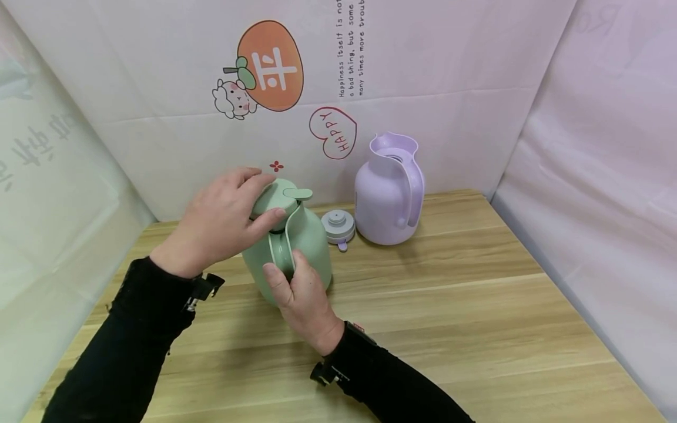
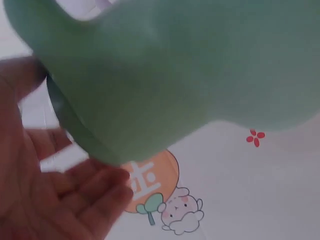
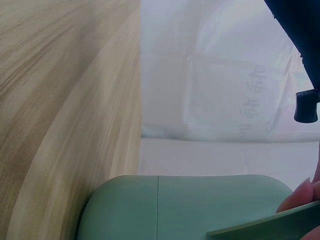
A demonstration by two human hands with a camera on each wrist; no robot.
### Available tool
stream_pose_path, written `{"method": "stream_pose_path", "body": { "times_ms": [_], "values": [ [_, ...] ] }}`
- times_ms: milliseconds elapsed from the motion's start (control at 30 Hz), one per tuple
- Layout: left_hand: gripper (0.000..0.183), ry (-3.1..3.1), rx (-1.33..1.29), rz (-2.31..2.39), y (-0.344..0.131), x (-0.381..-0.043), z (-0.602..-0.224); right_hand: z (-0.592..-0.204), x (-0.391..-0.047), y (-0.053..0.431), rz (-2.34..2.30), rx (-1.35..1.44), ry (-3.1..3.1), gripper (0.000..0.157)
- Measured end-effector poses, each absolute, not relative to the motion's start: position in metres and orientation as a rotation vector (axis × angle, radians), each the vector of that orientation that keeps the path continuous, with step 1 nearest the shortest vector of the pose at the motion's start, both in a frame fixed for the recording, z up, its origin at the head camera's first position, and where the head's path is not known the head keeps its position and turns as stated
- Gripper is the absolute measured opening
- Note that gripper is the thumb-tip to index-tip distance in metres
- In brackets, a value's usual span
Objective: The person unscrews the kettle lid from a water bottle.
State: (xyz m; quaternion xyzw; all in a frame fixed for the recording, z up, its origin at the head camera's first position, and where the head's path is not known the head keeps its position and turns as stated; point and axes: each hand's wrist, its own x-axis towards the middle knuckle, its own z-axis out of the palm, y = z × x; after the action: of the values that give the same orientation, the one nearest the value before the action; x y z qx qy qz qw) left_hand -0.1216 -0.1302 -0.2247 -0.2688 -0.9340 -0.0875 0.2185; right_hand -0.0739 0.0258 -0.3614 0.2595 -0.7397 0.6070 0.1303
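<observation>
A green thermos jug point(image 1: 313, 244) stands on the wooden table. My left hand point(image 1: 214, 220) lies over its lid point(image 1: 276, 198), thumb on the near side and fingers on the far side. The lid has a small green tab pointing right. Lower down, my right hand point(image 1: 308, 302) grips the jug's handle point(image 1: 282, 252); its fingertips are largely hidden behind it. In the left wrist view the jug's spout point(image 2: 95, 125) fills much of the picture beside my curved fingers. The right wrist view shows the jug's lower body point(image 3: 185, 205) along the bottom.
Right of the green jug sits a grey round stopper point(image 1: 337, 224) with a purple tab. Beside it stands a purple thermos jug point(image 1: 385, 200) with an uncovered top. White printed cloth point(image 1: 449, 129) hangs behind and at both sides of the wooden table point(image 1: 476, 305).
</observation>
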Motion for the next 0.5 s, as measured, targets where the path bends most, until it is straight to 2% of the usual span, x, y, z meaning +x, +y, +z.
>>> {"method": "stream_pose_path", "body": {
  "times_ms": [500],
  "values": [
    [0.053, -2.763, -0.869, -0.297, -0.142, -0.119, -0.213, -0.361, -0.074, 0.026, 1.779, 0.752, -2.146, 0.027]
  ]
}}
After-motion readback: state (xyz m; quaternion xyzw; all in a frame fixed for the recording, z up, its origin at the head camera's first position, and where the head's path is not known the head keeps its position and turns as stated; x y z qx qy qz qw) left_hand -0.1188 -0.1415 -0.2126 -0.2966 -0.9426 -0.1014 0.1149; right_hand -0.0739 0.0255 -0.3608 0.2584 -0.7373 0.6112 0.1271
